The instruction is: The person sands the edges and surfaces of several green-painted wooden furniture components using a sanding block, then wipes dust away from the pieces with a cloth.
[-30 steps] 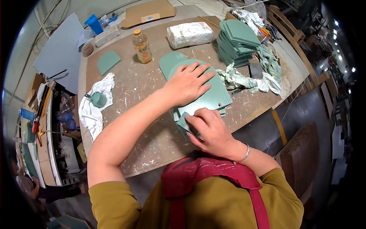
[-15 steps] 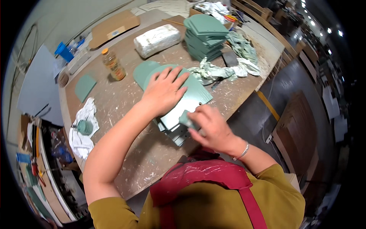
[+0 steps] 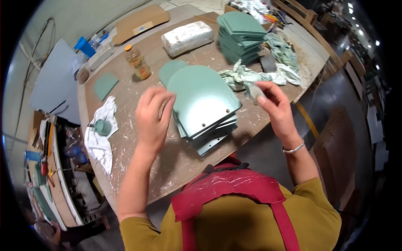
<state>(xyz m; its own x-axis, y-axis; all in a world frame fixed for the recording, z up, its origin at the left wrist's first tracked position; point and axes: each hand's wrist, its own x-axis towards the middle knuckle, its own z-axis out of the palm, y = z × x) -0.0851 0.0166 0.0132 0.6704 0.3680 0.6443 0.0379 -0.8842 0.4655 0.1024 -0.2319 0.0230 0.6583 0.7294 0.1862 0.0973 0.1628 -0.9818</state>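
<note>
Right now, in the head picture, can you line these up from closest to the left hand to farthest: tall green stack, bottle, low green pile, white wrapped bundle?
From the left hand:
1. Low green pile, just to its right
2. Bottle, beyond the hand
3. White wrapped bundle, farther back, rightward
4. Tall green stack, back right

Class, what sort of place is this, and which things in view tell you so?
Probably a workshop or small factory: it has a scuffed, white-flecked worktable, a stack of matching green panels near its front edge, and the person's smudged red apron.
</note>
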